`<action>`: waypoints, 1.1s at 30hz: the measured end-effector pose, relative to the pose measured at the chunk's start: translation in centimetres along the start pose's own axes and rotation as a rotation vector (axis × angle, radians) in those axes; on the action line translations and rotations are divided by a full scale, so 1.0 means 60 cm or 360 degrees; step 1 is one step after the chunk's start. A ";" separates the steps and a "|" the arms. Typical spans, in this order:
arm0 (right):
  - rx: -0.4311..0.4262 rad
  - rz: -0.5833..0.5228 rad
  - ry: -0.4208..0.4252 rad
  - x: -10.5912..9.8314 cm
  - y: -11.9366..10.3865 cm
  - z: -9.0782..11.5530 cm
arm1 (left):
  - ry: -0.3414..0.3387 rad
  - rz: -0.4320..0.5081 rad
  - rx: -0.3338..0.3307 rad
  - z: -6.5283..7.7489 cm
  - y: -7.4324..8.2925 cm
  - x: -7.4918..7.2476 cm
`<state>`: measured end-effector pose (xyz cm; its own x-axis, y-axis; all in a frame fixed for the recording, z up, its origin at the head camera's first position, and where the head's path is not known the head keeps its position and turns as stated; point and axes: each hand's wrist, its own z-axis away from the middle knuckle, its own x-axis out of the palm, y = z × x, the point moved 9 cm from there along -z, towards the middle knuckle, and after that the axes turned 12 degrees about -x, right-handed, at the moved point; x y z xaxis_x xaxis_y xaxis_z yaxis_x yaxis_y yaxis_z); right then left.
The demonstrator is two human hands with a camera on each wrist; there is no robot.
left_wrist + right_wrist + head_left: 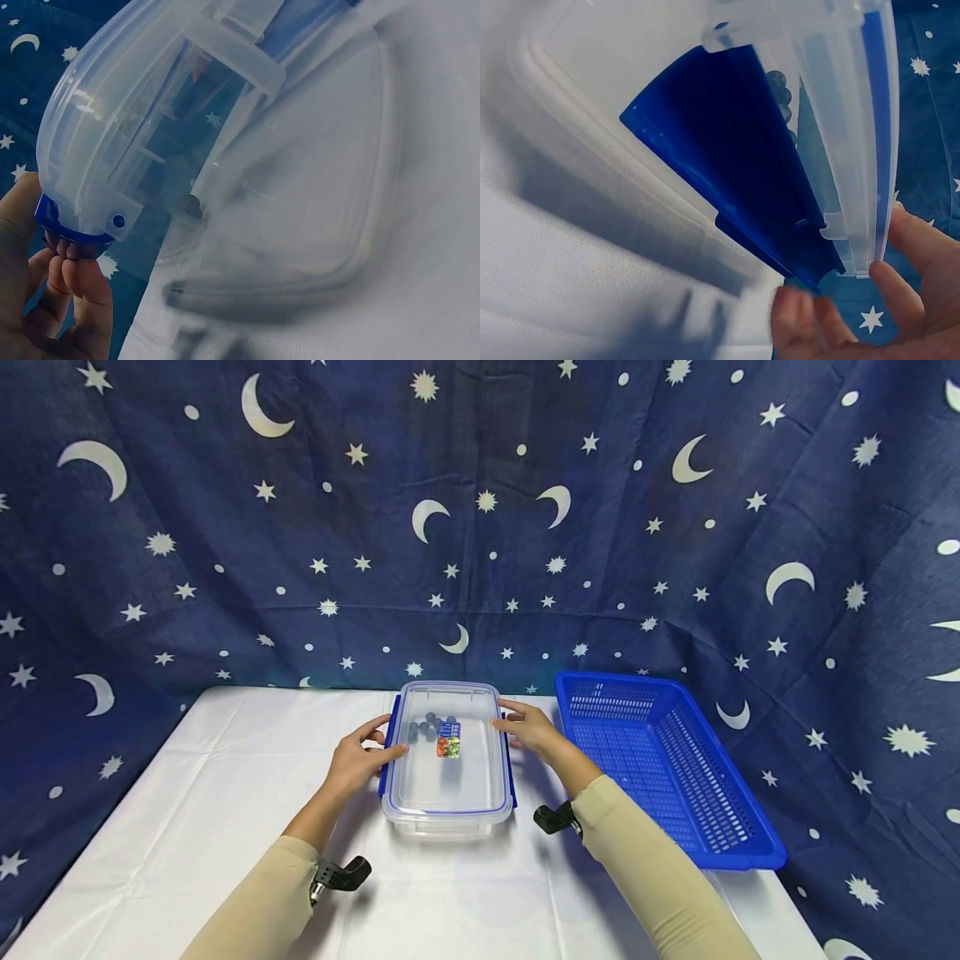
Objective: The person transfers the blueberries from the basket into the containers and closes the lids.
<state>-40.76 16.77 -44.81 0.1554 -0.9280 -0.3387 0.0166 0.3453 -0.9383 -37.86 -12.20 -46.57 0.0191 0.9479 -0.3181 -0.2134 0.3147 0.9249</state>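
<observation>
A clear plastic food container (450, 785) with a blue-edged lid sits on the white table. Several small dark round pieces (425, 728) show inside, near the lid's fruit-printed label (448, 740). My left hand (356, 756) grips the container's left side, thumb on the lid; in the left wrist view its fingers (82, 289) curl beneath the blue latch (67, 225). At the opposite side, my right hand (528, 727) holds the lid edge with its thumb. The right wrist view shows the right blue latch (727, 142) angled outward from the wall, fingertips (795, 311) near its end.
A blue perforated plastic basket (750, 827) stands to the right of the container, beyond the right forearm. Behind the table hangs a dark blue curtain (480, 585) with moons and stars. White cloth (187, 827) covers the tabletop.
</observation>
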 end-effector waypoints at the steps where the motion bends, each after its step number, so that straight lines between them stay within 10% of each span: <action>1: 0.0017 -0.0008 -0.0004 0.000 0.002 0.001 | -0.0003 0.0000 -0.0003 0.000 0.000 0.001; 21: 0.0184 -0.0140 -0.0303 0.013 0.019 0.013 | 0.0059 0.0008 0.0035 0.007 0.007 0.005; 33: 0.0173 -0.0067 -0.0246 0.008 0.018 0.012 | 0.0072 -0.0008 0.0039 0.008 0.006 0.005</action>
<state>-39.99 16.78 -45.95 0.3023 -0.9122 -0.2766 0.1318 0.3274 -0.9357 -37.44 -11.76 -46.22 -0.0240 0.9432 -0.3312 -0.1897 0.3210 0.9279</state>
